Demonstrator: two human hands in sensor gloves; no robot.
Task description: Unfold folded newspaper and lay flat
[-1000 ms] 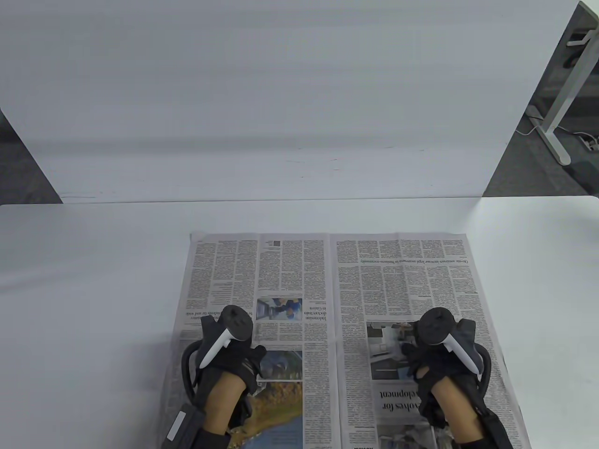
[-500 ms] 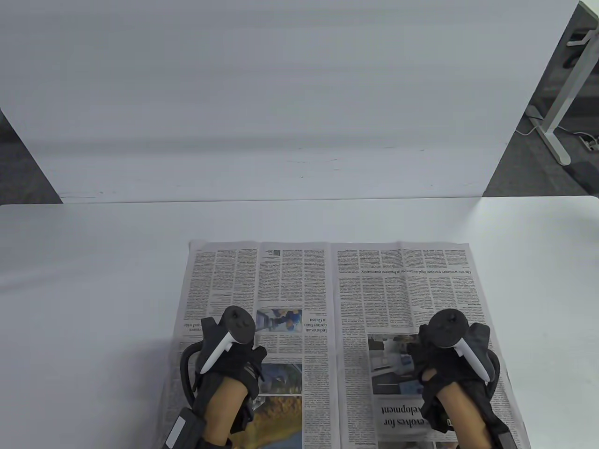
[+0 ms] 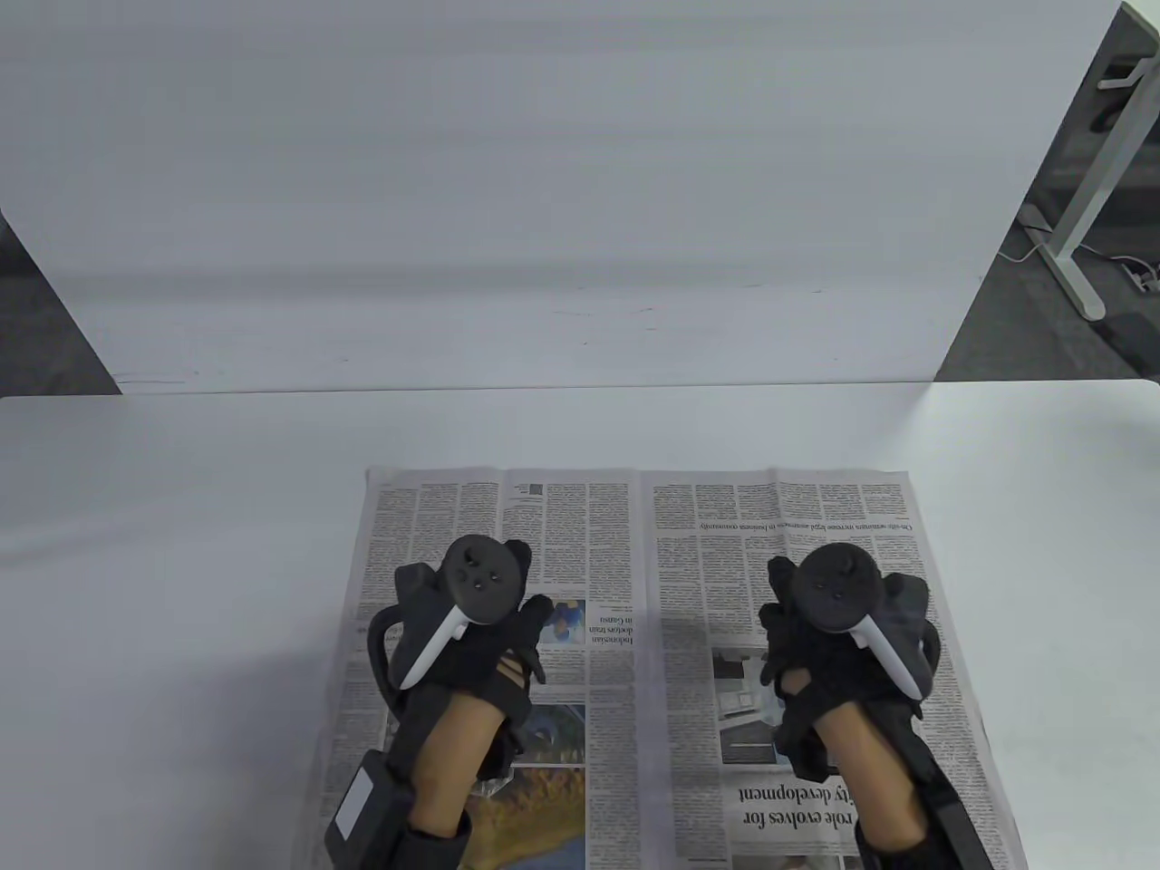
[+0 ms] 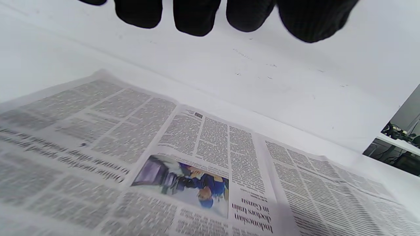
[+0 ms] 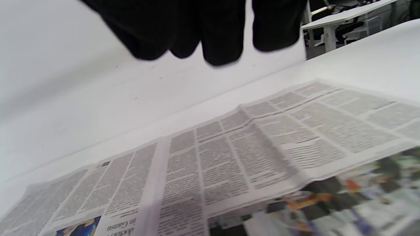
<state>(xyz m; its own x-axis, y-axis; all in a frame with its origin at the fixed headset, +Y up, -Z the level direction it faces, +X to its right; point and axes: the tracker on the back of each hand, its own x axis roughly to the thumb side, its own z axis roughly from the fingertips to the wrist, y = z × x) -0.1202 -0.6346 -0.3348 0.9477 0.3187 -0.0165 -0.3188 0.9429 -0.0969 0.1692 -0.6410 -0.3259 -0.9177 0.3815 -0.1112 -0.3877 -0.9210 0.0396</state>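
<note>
Now paper [image 3: 634, 580] lies open on table [image 3: 181, 507]. Left hand [image 3: 471, 625] and right hand [image 3: 838, 625] hover above it, fingers loosely spread, holding nothing. Press palms down, sweep outward from centre crease.

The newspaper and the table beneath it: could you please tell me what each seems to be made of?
The newspaper looks like thin, matte newsprint: greyish sheets dense with print and colour photos, with soft fold creases. The table appears to be a smooth white laminate or painted board with a satin finish; which of these cannot be told.

White table [image 3: 181, 507], white backboard [image 3: 544, 181], desk leg [image 3: 1078, 245] far right
</note>
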